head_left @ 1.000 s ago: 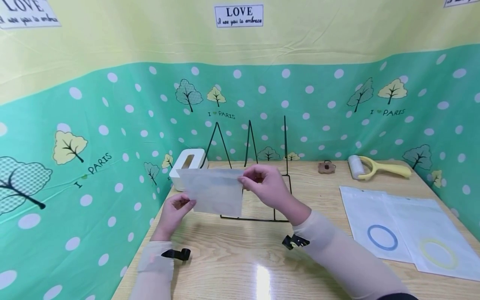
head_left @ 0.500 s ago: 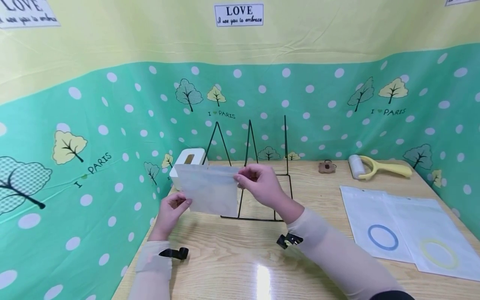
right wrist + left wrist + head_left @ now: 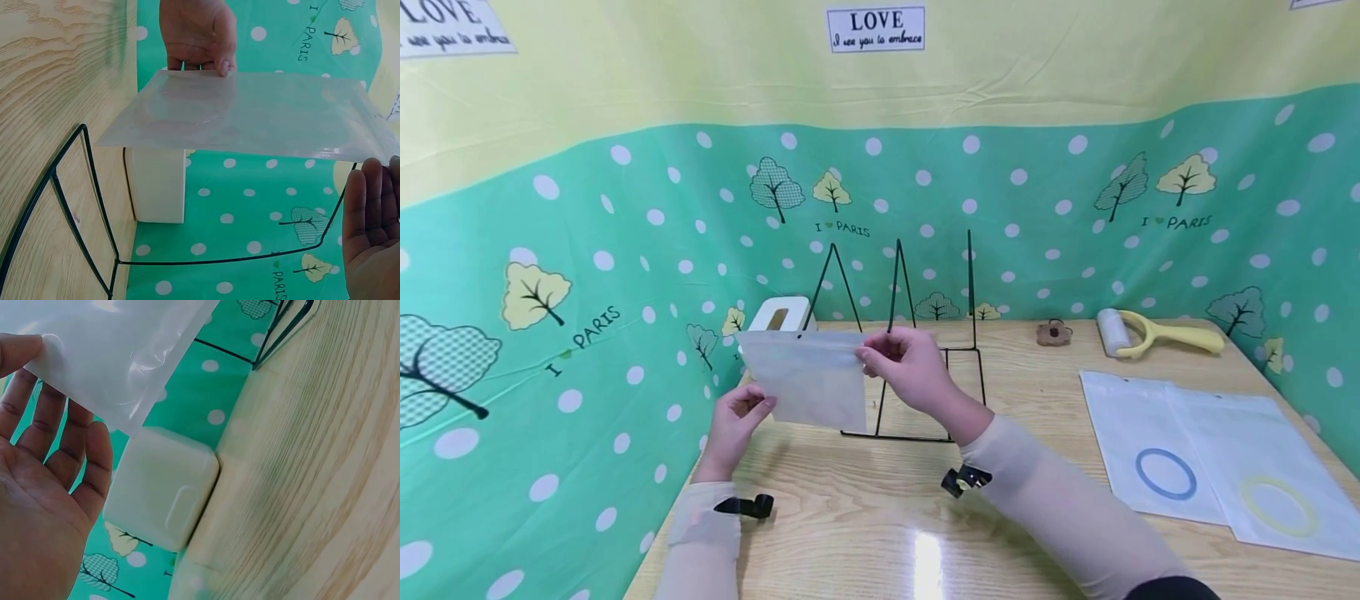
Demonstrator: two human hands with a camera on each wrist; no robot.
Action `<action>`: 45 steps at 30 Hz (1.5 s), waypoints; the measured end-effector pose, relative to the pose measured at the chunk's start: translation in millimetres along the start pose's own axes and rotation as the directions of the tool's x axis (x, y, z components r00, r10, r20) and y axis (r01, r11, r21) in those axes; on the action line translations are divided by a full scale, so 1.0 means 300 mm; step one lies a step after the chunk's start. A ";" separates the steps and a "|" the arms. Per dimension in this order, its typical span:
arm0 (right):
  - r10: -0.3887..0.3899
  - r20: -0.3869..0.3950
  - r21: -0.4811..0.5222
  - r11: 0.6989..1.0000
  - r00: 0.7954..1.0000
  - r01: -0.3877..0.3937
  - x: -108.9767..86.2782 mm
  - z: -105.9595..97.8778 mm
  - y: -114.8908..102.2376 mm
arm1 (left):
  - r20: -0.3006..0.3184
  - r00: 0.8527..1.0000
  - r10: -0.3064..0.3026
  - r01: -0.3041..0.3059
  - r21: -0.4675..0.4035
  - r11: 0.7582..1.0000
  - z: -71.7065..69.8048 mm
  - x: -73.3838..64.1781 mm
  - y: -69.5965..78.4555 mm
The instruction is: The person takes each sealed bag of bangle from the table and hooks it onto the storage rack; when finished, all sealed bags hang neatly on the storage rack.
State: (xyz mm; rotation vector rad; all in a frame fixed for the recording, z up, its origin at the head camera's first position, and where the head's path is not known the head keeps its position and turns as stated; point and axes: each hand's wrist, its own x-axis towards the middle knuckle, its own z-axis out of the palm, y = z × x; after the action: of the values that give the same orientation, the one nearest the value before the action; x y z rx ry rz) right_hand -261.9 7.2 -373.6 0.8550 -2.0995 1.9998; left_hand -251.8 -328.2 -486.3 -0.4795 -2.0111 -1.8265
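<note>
A translucent whitish plastic bag (image 3: 812, 382) is held up between both hands, tilted, above the table's back left part. My left hand (image 3: 733, 429) pinches its left edge between thumb and fingers; the left wrist view shows the thumb on top of the bag (image 3: 119, 356). My right hand (image 3: 913, 371) pinches the upper right corner. Behind the bag and partly hidden by it stands a black wire rack (image 3: 896, 292) with upright triangular dividers. In the right wrist view the bag (image 3: 250, 112) spans from one hand to the other and looks flat.
A white box with a slot (image 3: 778, 314) stands at the back left, partly behind the bag. On the right lie two white bags, one with a blue ring (image 3: 1165, 475), one with a yellow ring (image 3: 1277, 507). Behind them are a yellow-handled roller (image 3: 1180, 335) and a small brown item (image 3: 1053, 334).
Both hands have shifted slightly left with the bag, the right hand more than the left. The bag's top edge has tilted, and a small dark hole now shows there.
</note>
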 end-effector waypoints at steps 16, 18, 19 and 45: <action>0.001 -0.025 0.037 0.999 1.000 0.000 0.029 0.009 0.020 | -0.045 0.997 -0.068 0.072 0.096 0.993 -0.011 0.002 -0.009; -0.006 -0.031 0.037 0.999 1.000 0.007 0.036 0.006 0.024 | -0.051 0.996 -0.074 0.080 0.122 0.989 -0.009 0.004 -0.010; -0.006 -0.035 0.036 0.999 0.999 0.008 0.040 0.004 0.026 | -0.055 0.995 -0.080 0.087 0.133 0.987 -0.007 0.006 -0.011; 0.025 -0.120 -0.022 0.999 0.992 -0.028 0.174 -0.040 0.067 | -0.045 0.996 -0.078 0.090 0.435 0.896 0.017 0.150 0.005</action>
State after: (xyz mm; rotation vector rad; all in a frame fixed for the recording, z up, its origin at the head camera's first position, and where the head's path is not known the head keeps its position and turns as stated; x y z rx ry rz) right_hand -318.1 1.6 -366.0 0.6878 -2.0747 1.9819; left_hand -290.5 -323.1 -463.2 -0.2344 -2.3617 -1.3463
